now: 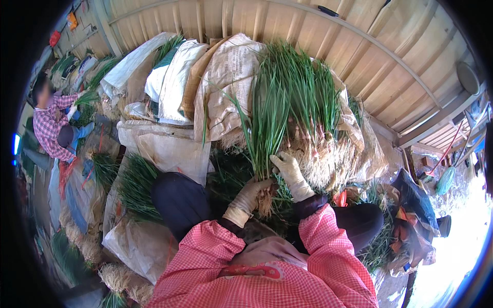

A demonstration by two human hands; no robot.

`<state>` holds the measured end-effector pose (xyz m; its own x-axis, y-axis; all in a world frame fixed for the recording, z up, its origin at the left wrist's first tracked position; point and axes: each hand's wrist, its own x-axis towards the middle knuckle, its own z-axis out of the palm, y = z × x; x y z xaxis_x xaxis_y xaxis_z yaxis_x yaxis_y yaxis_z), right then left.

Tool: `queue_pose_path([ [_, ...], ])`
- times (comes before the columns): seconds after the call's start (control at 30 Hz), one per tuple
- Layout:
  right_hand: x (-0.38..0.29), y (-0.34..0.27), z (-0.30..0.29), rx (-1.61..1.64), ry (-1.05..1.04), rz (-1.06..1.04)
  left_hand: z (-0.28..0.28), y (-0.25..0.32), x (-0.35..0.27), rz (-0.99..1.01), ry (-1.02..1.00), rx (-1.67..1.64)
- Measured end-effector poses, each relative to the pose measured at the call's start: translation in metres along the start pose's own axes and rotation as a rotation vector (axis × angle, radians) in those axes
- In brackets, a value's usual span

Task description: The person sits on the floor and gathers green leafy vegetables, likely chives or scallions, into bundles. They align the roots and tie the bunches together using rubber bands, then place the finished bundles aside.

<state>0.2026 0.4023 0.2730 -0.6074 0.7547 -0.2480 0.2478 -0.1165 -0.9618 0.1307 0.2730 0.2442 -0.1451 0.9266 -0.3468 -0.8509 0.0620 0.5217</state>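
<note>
My left hand, in a dirty pale work glove, is closed round the root end of a small bunch of long green leafy plants, likely garlic greens or scallions. The bunch stands upright with its roots hanging below the hand. My right hand, gloved too, touches the lower stems from the right, fingers bent; whether it grips them I cannot tell. Just beyond it lies a big pile of the same plants, whose pale roots face me. Loose green leaves lie on the ground between my knees.
Woven sacks cover more piles along a corrugated wall. Another bundle of greens lies by my left knee, near root bundles. A co-worker sits at far left holding greens. Crumpled bags and a broom are at right.
</note>
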Motion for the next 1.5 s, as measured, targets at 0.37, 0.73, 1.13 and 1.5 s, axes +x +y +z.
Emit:
queue_pose_path([
  [0.37,0.017,0.028,-0.044,1.343,-0.119,0.261,0.021,0.024,-0.026,-0.067,-0.242,-0.161],
  [0.73,0.012,-0.068,-0.088,-0.939,0.232,0.041,-0.009,0.011,-0.003,-0.079,-0.037,-0.162],
  [1.13,0.031,-0.007,-0.17,-0.847,0.366,-0.306,0.022,0.012,-0.005,-0.04,-0.181,-0.278],
  [1.5,0.06,-0.068,-0.098,-0.837,0.473,-0.114,0.012,0.024,-0.006,0.098,-0.127,-0.052],
])
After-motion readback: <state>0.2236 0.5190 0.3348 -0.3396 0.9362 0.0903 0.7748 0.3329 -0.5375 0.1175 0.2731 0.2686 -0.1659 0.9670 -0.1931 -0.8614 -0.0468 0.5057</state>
